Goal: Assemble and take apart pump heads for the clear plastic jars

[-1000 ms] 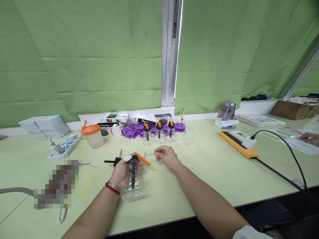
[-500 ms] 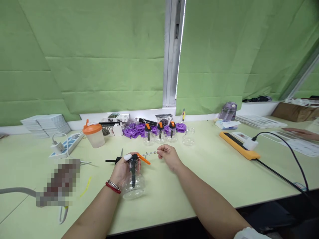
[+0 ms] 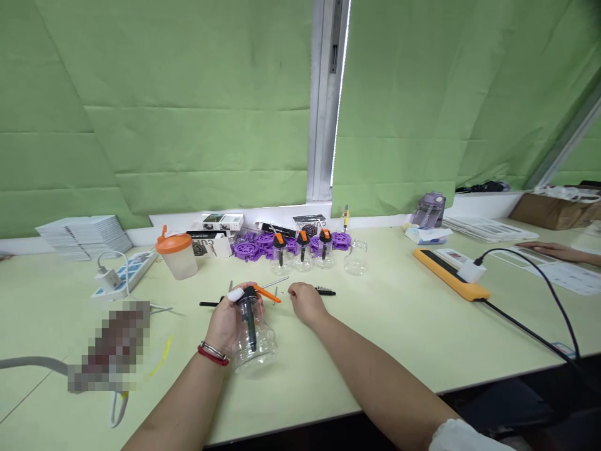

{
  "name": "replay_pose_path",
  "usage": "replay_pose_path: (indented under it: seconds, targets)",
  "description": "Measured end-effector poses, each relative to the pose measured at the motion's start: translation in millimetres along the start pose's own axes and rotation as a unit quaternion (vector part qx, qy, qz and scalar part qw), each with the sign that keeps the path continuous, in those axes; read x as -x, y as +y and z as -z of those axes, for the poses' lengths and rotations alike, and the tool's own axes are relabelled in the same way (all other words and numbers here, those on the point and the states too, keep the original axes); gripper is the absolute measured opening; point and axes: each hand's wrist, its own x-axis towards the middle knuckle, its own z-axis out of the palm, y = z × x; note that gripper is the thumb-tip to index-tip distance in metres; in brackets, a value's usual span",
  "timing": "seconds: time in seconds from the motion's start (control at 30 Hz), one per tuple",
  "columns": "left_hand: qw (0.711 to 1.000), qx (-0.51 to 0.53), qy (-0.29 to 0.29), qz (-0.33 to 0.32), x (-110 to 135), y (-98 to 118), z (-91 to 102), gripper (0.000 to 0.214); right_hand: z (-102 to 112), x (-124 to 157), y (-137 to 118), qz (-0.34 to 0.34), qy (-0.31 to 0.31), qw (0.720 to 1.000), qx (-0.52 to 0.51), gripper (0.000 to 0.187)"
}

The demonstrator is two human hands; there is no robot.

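Note:
My left hand (image 3: 225, 324) is wrapped round the neck of a clear glass bottle (image 3: 256, 351), which leans slightly. The bottle has a black top with a black tube inside, and an orange lever (image 3: 267, 294) sticks out to the right. Close by on the table, my right hand (image 3: 307, 302) has its fingers curled and pinched; whatever they hold is hidden. Tiny metal pieces (image 3: 282, 293) lie near its fingertips. A thin metal rod (image 3: 276, 282) rests beyond the lever, and a black-handled brush (image 3: 325, 291) lies just behind the right hand. Black parts (image 3: 210, 304) show left of the bottle.
Similar bottles with orange-and-black tops (image 3: 303, 254), a topless glass bottle (image 3: 355, 263) and purple plastic parts (image 3: 247, 250) line the back. An orange-lidded cup (image 3: 177, 255) stands left. An orange power strip (image 3: 451, 275) with cables lies right. A co-worker's hand (image 3: 549, 250) is far right.
My right hand has moved slightly left and down towards the table, uncovering the brush behind it. The bottle in my left hand has tilted a little, its base shifting right.

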Motion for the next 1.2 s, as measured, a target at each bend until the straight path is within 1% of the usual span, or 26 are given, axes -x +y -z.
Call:
replay_pose_path:
  seconds: [0.2,0.3,0.37,0.43,0.53,0.63,0.73,0.83,0.93,0.97,1.0,1.03,1.07,1.13,1.17,1.2]
  targets:
    - [1.000,-0.007,-0.014,0.003,0.5,0.7,0.9,0.020,0.9,-2.5,2.0,-0.017,0.018,1.000,-0.018,0.025]
    - [1.000,-0.006,-0.010,0.004,1.2,2.0,1.4,0.020,1.0,-2.3,3.8,-0.033,0.034,0.999,-0.028,0.021]
    - [1.000,-0.009,-0.007,0.001,2.1,2.9,0.8,0.020,1.3,-0.8,5.3,-0.029,0.040,0.998,-0.031,0.017]
    - [1.000,-0.011,-0.003,0.001,3.2,3.8,-0.6,0.020,1.6,1.0,6.3,-0.018,0.035,0.999,-0.025,0.015]
    - [1.000,-0.012,0.003,0.004,4.5,4.7,-3.0,0.020,2.0,2.4,5.6,-0.009,0.026,1.000,-0.002,0.020]
    - [1.000,-0.017,0.000,0.004,4.3,4.6,-3.4,0.020,1.7,1.2,3.2,-0.021,0.026,0.999,0.022,0.021]
    - [1.000,-0.022,-0.006,0.002,3.0,4.0,-1.4,0.019,0.6,-0.5,2.3,-0.032,0.030,0.999,0.025,0.021]
    - [1.000,-0.017,-0.006,0.001,1.7,3.7,1.1,0.019,1.0,-0.6,3.3,-0.027,0.038,0.999,-0.008,0.019]
    - [1.000,-0.007,0.000,0.001,0.4,2.5,1.8,0.019,7.6,2.6,3.0,-0.027,0.053,0.993,-0.104,0.013]
    - [1.000,-0.003,0.000,-0.004,-0.2,1.5,1.6,0.018,11.7,4.8,1.9,-0.043,0.047,0.985,-0.158,0.016]
    - [1.000,0.001,-0.005,-0.014,-1.0,0.1,1.2,0.018,16.8,7.4,0.3,-0.067,0.030,0.971,-0.226,0.022]
    - [0.999,0.005,-0.013,-0.029,-2.0,-1.7,0.8,0.018,22.5,10.6,-1.7,-0.097,-0.005,0.948,-0.304,0.032]
    - [0.998,0.009,-0.023,-0.050,-3.2,-3.7,0.3,0.020,28.6,14.2,-4.2,-0.124,-0.053,0.912,-0.388,0.041]
    - [0.994,0.018,-0.040,-0.096,-6.0,-7.9,-0.3,0.025,40.3,21.6,-9.7,-0.151,-0.182,0.817,-0.527,0.057]
    - [0.992,0.021,-0.043,-0.118,-7.3,-9.6,-0.4,0.028,45.2,25.1,-12.3,-0.147,-0.243,0.772,-0.569,0.061]
    - [0.990,0.020,-0.044,-0.134,-8.4,-10.8,-0.2,0.031,49.1,28.1,-14.6,-0.137,-0.284,0.737,-0.598,0.062]
